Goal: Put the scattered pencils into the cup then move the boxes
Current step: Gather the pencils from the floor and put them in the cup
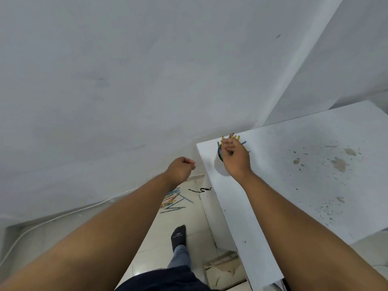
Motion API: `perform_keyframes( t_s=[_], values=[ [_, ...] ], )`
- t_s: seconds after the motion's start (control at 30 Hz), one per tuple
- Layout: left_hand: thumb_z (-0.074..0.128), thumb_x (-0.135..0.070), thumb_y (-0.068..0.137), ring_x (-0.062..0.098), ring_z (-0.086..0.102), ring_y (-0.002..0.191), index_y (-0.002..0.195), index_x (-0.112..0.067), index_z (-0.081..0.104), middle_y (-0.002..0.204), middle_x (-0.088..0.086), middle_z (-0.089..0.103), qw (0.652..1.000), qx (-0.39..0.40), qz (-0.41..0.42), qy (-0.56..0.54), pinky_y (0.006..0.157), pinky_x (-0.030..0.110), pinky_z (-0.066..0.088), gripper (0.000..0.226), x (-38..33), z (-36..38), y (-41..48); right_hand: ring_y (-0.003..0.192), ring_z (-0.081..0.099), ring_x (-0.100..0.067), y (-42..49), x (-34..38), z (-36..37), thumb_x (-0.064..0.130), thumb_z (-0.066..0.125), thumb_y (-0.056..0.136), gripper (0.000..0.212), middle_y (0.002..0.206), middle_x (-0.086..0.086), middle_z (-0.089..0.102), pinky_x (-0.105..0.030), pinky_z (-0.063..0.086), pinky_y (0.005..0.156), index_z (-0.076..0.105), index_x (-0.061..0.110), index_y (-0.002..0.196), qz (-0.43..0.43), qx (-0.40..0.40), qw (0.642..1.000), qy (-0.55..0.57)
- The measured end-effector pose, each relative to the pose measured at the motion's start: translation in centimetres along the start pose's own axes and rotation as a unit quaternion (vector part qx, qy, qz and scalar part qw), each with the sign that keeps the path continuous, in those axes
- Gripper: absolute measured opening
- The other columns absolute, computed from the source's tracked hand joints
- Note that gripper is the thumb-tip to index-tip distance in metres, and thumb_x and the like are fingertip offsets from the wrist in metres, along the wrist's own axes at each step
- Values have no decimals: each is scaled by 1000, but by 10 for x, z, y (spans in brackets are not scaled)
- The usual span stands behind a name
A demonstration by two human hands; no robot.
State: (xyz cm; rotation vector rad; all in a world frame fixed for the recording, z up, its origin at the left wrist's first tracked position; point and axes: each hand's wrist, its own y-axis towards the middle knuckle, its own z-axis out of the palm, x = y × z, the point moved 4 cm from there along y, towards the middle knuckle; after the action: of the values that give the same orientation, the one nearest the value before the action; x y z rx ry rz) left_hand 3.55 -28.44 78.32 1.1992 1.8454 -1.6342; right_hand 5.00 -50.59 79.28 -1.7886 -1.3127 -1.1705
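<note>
Since the cup point(220, 164) sits at the table point(294, 185) corner, the right hand point(236, 158) among its pencils point(222, 141), grip unclear, could topple it; left hand point(180, 168) fisted, empty.

A modest room in a home is suggested: bare white-painted walls point(126, 80) are met in a corner, and the floor point(189, 219) is laid with pale glossy tiles. A plain white worktop point(294, 185), marked with brown stains and dark speckles, is set against the corner, and a torn cardboard box point(224, 267) is kept beneath it. The floor is stood on in a dark sock point(178, 236) rather than a shoe, by which a domestic setting is hinted.
</note>
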Motion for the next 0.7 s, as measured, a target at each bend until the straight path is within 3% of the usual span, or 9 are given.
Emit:
perform_keyframes(
  t_s=[0.2,0.3,0.4,0.5,0.7],
  values=[
    [62,-14,99,14,53,70,116,-8,63,94,3,60,997,-67,33,-26,62,26,43,18,43,-42,-55,67,60,-6,-64,14,28,9,57,96,22,82,7,68,-15,47,61,70,27,97,-10,87,996,-17],
    [62,-15,99,16,56,74,113,-10,63,101,6,62,995,-82,49,3,65,25,46,15,71,-64,-76,66,62,-10,-95,21,48,11,55,97,21,79,0,70,-20,48,60,70,25,98,-24,127,991,-37],
    [63,-18,98,20,58,74,107,-15,65,109,7,64,993,-94,66,38,66,30,47,10,93,-83,-84,62,62,-6,-119,23,69,13,54,97,22,76,6,69,-16,47,56,70,28,97,-23,154,986,-56],
    [65,-21,96,20,62,76,102,-21,65,119,7,61,987,-111,82,88,67,28,47,7,109,-103,-83,74,67,-8,-138,19,90,17,51,98,24,87,11,71,-18,50,63,69,32,97,-21,181,980,-83],
    [67,-28,93,24,55,117,101,-32,62,125,7,53,965,-99,123,209,97,34,46,10,126,-132,-66,59,56,-4,-163,18,116,13,51,98,23,71,11,63,-22,46,59,68,29,102,-24,210,970,-119]
  ],
)
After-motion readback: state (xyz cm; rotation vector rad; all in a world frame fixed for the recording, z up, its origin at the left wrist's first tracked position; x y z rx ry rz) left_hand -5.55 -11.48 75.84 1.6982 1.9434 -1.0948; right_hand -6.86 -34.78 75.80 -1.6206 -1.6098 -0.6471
